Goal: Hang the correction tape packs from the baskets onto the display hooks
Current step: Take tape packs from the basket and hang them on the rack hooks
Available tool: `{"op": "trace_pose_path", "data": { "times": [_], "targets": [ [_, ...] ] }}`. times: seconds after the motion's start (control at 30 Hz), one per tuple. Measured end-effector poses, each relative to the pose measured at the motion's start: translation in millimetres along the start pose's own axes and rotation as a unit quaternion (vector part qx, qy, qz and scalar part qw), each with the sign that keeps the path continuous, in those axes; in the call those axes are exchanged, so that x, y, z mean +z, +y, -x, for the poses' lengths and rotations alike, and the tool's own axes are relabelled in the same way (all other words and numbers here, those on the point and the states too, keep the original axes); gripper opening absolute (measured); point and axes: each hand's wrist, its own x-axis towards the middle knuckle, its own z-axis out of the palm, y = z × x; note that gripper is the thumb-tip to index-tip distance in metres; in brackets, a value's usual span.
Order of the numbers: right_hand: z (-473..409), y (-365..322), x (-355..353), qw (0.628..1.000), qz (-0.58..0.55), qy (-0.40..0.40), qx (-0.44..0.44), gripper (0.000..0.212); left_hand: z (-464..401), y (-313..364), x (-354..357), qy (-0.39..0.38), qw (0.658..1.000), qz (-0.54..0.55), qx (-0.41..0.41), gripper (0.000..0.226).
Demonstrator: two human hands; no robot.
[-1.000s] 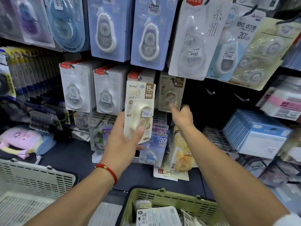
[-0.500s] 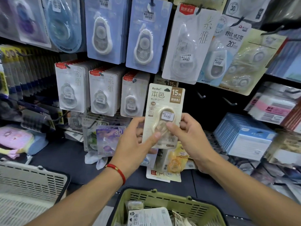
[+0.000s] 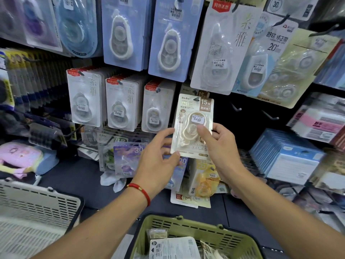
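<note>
A cream correction tape pack (image 3: 192, 126) marked 15M is up against the display, its top hole at the tip of a black hook (image 3: 196, 99). My left hand (image 3: 158, 157) pinches its lower left corner. My right hand (image 3: 218, 146) grips its right side, thumb on the blister. Another pack of the same kind hangs just behind it. Below, a green basket (image 3: 186, 224) holds several more packs (image 3: 173, 247).
A white basket (image 3: 37, 202) stands at the lower left. Rows of white packs (image 3: 119, 105) hang left of the hook, larger blue ones (image 3: 168, 43) above. Two bare hooks (image 3: 237, 108) stick out at right. Blue boxes (image 3: 287, 156) are stacked at right.
The pack, first in my left hand alone, was taken in both hands and raised to the hook. My right hand came back from the hook to grip the pack's right side.
</note>
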Motion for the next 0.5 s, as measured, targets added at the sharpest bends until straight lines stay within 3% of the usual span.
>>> {"op": "trace_pose_path", "data": {
  "times": [0.17,0.33,0.4,0.5],
  "targets": [
    [-39.4,22.9,15.0,0.991,0.117,0.061,-0.027,0.028,-14.8,-13.4,-12.5,0.002,0.961,-0.273,0.05,0.072],
    [-81.8,35.5,27.2,0.973,0.21,0.094,0.011,0.059,-31.3,-28.4,-17.8,-0.022,0.92,-0.386,0.065,0.087],
    [-81.8,41.7,29.9,0.929,0.346,0.129,-0.022,0.066,-34.1,-34.3,-20.6,-0.022,0.914,-0.399,0.067,0.089],
    [-66.7,50.3,30.6,0.829,0.492,0.131,-0.233,0.061,-37.0,-39.6,-25.1,-0.028,0.912,-0.403,0.074,0.09]
  ]
}}
